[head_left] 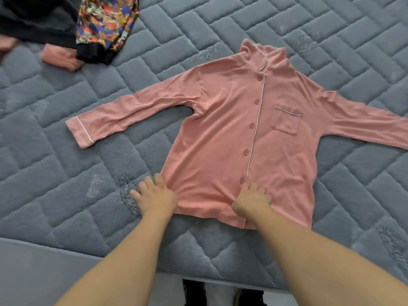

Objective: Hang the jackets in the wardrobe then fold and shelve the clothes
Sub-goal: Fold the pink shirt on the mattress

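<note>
Matt pink cloth shirt (231, 138) lies on quilted grey fabric mattress (66, 173).

A grey quilted mattress (66, 173) fills nearly the whole view, stitched in a slanted brick pattern with a few embroidered leaf motifs (128, 191). Its near edge (55, 268) runs along the bottom, above a strip of pale floor (220, 292). Light is soft and even

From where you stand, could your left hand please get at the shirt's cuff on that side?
Probably yes: the left hand rests at the shirt hem, and only bare mattress lies between it and the cuff.
</note>
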`<action>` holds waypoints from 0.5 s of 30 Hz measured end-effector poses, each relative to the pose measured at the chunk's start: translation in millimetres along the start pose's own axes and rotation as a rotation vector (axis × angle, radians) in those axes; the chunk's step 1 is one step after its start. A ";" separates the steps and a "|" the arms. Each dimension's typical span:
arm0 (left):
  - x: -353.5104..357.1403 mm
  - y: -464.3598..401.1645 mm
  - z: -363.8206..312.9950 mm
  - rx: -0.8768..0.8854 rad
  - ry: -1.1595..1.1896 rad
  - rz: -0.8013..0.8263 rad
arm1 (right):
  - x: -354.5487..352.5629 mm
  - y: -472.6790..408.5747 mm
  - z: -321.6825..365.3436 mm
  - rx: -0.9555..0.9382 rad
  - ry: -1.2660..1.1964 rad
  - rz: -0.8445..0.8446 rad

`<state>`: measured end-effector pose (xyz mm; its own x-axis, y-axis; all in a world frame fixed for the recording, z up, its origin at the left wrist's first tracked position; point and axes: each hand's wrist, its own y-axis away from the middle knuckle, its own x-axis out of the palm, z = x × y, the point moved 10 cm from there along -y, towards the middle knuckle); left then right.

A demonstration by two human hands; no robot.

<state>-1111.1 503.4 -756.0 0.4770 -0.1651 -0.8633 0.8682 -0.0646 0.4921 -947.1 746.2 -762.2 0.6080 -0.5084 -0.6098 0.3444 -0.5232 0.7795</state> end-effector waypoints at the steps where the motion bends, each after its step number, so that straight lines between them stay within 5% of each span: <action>1: -10.5 -3.4 -25.4 0.083 0.014 -0.003 | -9.0 -1.1 1.2 -0.020 -0.061 -0.003; 8: -52.2 -57.4 -211.9 0.556 0.110 -0.008 | -115.4 -83.8 -9.5 -0.139 -0.293 -0.332; 15: -41.4 -131.2 -329.6 0.638 0.079 -0.169 | -193.1 -227.8 -70.9 -0.066 -0.193 -0.584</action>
<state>-1199.6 843.1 -821.9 0.3710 -0.0309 -0.9281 0.6918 -0.6576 0.2984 -1092.3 1012.0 -811.8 0.1673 -0.2683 -0.9487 0.6288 -0.7121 0.3123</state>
